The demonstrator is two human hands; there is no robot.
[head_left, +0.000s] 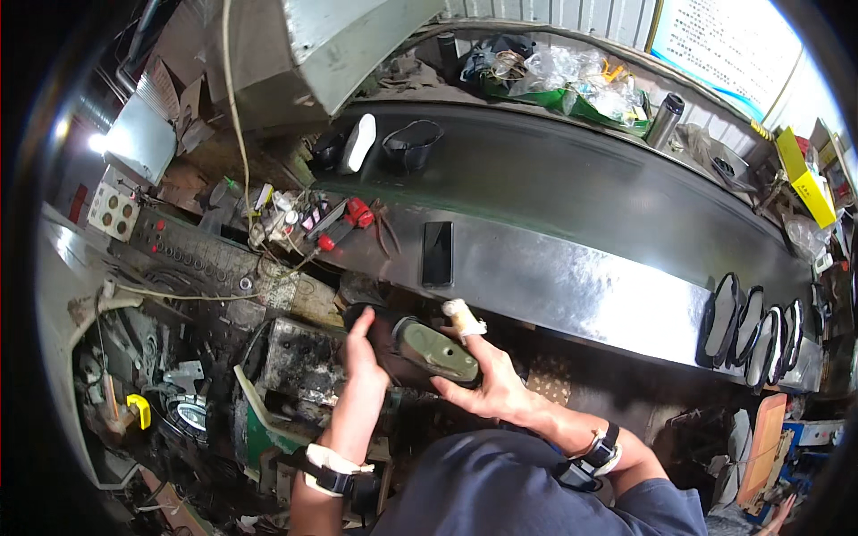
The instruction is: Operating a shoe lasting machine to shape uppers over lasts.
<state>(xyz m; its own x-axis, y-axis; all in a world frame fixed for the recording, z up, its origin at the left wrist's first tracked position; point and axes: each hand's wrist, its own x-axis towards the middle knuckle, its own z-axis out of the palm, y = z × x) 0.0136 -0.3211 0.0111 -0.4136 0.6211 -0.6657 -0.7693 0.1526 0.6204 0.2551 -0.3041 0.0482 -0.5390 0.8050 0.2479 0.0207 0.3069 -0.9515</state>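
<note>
Between my two hands is a dark shoe upper [386, 347] fitted over a green shoe last [436, 351], whose top with a small hole faces up. My left hand [363, 355] grips the end on the left, thumb raised along its side. Around the right end, my right hand [490, 380] is closed with its thumb near the edge of the last. A whitish wrap [463, 318] covers one finger of that hand. The shoe's underside is hidden. Both wrists carry strapped bands.
Beyond my hands, a black phone [438, 254] lies on the metal ledge [554, 277] beside a dark conveyor belt [572, 188]. Pliers [386, 234] and a red-handled tool [357, 213] are left of it. Several shoe pieces [722, 322] stand at right. A machine panel [197, 263] is at left.
</note>
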